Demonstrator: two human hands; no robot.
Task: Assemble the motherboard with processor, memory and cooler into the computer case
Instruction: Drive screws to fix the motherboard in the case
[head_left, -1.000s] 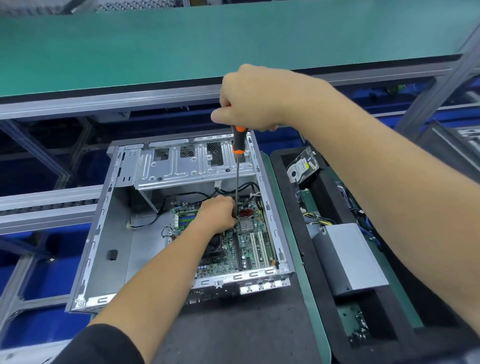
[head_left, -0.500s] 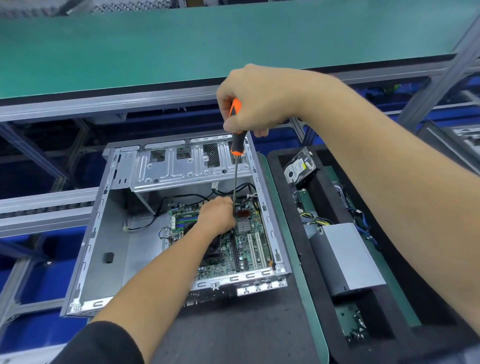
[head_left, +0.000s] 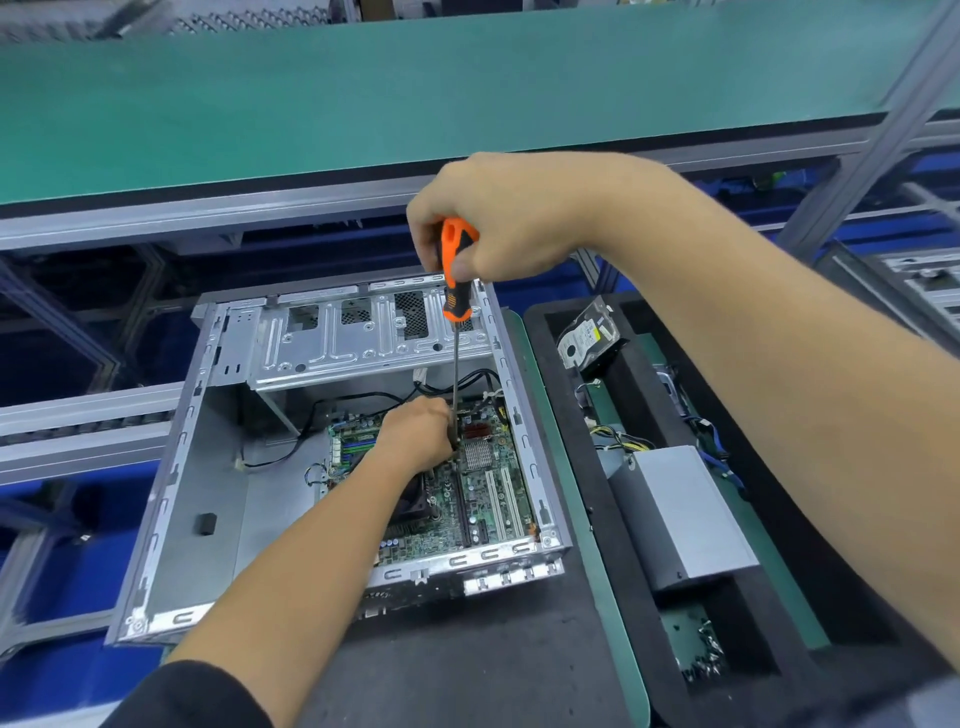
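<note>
An open silver computer case (head_left: 176, 467) lies on its side on a dark mat. The green motherboard (head_left: 493, 499) sits in its lower right part, with a dark cooler partly hidden under my left forearm. My right hand (head_left: 509, 218) grips the orange and black handle of a long screwdriver (head_left: 455, 332), held upright above the case. The shaft runs down to the board. My left hand (head_left: 418, 434) rests inside the case with its fingers curled round the lower end of the shaft near the tip, which is hidden.
A black foam tray (head_left: 779, 597) stands to the right. It holds a hard drive (head_left: 587, 335), a grey power supply (head_left: 680, 514) with cables, and a pocket of loose screws (head_left: 698, 652). A green shelf (head_left: 363, 93) overhangs the back, with aluminium framing around.
The screwdriver handle has turned in my right hand and more of its orange grip shows. The view has shifted slightly. My left hand stays at the shaft's lower end.
</note>
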